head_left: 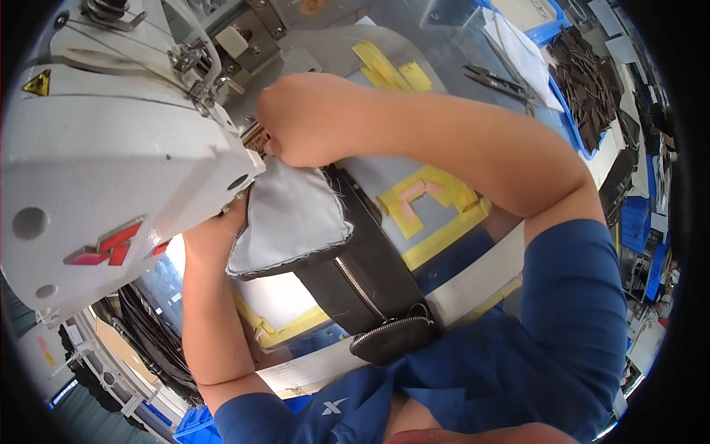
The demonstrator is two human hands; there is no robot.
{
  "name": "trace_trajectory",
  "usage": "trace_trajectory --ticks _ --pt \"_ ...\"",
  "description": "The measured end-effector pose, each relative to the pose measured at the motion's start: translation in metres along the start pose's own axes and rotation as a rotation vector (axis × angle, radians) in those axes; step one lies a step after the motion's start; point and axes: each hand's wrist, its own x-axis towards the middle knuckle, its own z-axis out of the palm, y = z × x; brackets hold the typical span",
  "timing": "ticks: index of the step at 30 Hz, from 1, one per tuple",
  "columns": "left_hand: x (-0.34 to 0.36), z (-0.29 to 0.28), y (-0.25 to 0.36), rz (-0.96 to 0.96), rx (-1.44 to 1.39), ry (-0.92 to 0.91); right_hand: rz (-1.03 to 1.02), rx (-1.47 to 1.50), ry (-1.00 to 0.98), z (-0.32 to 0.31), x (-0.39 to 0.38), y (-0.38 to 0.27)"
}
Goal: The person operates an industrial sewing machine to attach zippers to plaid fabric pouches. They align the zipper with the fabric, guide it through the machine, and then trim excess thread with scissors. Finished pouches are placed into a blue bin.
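A black bag (355, 277) with a light grey lining (292, 214) turned outward lies across the sewing machine's bed. One silver zipper (359, 285) runs along its black side, and another curves round the rounded end near my body. My right hand (303, 122) is closed at the far edge of the lining, beside the needle area, its thumb and fingers pressed together on the bag. My left hand (233, 218) reaches up along the lining's left side. The white sewing machine head (126, 177) hides most of its fingers.
Yellow tape (444, 240) with pink pieces marks the grey bed right of the bag. Thread snips (495, 80) lie at the far right, near a blue tray holding dark brown strips (580, 81). Dark straps (140, 333) hang at the lower left, above a blue bin (196, 428).
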Motion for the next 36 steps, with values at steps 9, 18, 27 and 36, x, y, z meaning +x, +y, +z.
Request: trace_trajectory --ticks 9,18,27,36 --pt "0.000 0.003 0.005 -0.013 0.017 0.021 0.013 -0.014 -0.003 0.000 0.003 0.000" --pt "-0.005 -0.001 0.015 -0.133 0.026 -0.041 -0.084 -0.070 0.045 0.017 0.013 0.017" --pt "-0.010 -0.003 0.012 -0.382 -0.035 -0.197 -0.125 -0.132 0.201 0.019 0.003 0.031" --pt "-0.007 -0.006 0.009 -0.417 -0.012 -0.305 -0.143 -0.139 0.204 0.018 0.001 0.029"
